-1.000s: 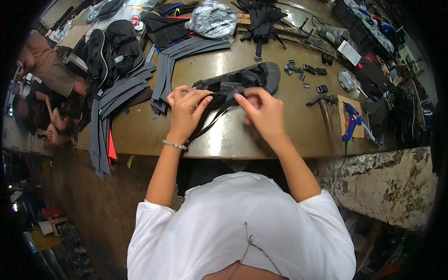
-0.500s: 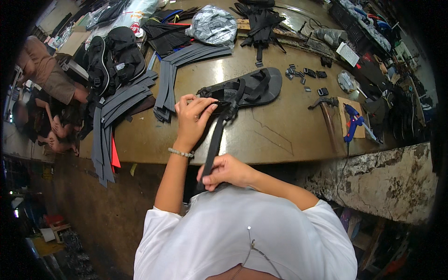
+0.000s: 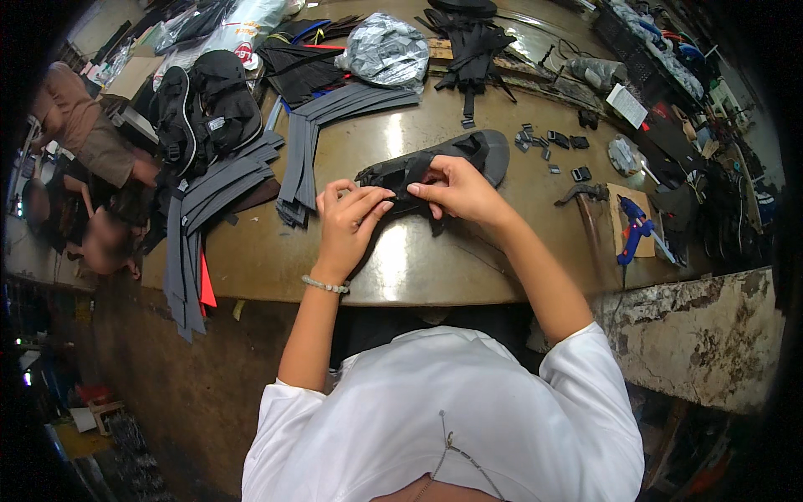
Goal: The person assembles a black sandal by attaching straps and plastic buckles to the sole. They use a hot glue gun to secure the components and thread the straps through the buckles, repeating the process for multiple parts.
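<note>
A black sandal (image 3: 498,157) lies on the table in front of me, its toe pointing to the upper right. At its heel end, my left hand (image 3: 351,219) pinches part of the black strap, thumb against fingertips. My right hand (image 3: 462,194) reaches over the sandal's middle and pinches the strap close beside the left fingertips. My fingers hide most of the buckle area and the part between them. The right hand also covers much of the footbed.
Grey strips (image 3: 301,159) lie left of the sandal, near a stacked pair of black sandals (image 3: 222,109). Small buckles (image 3: 580,174), a hammer (image 3: 585,194) and a blue glue gun (image 3: 637,227) are at the right. Another person (image 3: 96,138) is at the far left.
My right hand has moved up from the table's front edge, leaving the long strap end it was pulling, to the sandal beside my left hand. The left hand keeps its pinch.
</note>
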A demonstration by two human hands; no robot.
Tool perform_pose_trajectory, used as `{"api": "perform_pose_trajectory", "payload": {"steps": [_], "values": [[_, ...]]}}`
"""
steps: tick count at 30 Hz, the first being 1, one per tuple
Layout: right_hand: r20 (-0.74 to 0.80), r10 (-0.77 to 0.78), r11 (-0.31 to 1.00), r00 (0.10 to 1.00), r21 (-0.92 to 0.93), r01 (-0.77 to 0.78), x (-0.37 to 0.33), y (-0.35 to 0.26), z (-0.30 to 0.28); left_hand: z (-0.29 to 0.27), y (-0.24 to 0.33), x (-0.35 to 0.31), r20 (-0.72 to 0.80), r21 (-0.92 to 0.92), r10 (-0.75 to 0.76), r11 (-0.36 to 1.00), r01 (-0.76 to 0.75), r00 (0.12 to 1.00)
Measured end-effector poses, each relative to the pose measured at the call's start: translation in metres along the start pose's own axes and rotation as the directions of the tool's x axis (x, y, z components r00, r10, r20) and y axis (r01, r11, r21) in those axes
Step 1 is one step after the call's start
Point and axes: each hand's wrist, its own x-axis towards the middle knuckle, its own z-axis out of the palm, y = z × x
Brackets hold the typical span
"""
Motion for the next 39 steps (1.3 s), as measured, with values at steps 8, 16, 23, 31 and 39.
{"api": "perform_pose_trajectory", "payload": {"steps": [8,16,23,31,39], "values": [[0.088,-0.288,0.837,0.954,-0.461,0.295,-0.007,0.002,0.007,0.004,0.001,-0.001,-0.026,-0.010,-0.026,1.000,0.026,0.999],[-0.201,-0.467,0.771,0.861,-0.570,0.284,-0.019,0.020,0.049,0.007,-0.001,-0.002,-0.062,-0.029,-0.039,0.999,0.037,0.997],[-0.149,-0.685,0.380,0.713,-0.908,0.175,-0.045,0.009,0.068,0.008,0.000,-0.001,-0.072,-0.015,-0.019,1.000,0.018,0.997],[0.166,-0.431,0.565,0.887,-0.716,0.409,-0.131,-0.041,0.076,0.005,0.005,-0.008,-0.066,0.022,0.016,1.000,-0.014,0.998],[-0.070,-0.300,0.941,0.951,-0.187,0.283,-0.132,-0.065,0.065,-0.028,0.036,0.000,-0.016,-0.279,0.098,0.955,-0.099,0.995]]}}
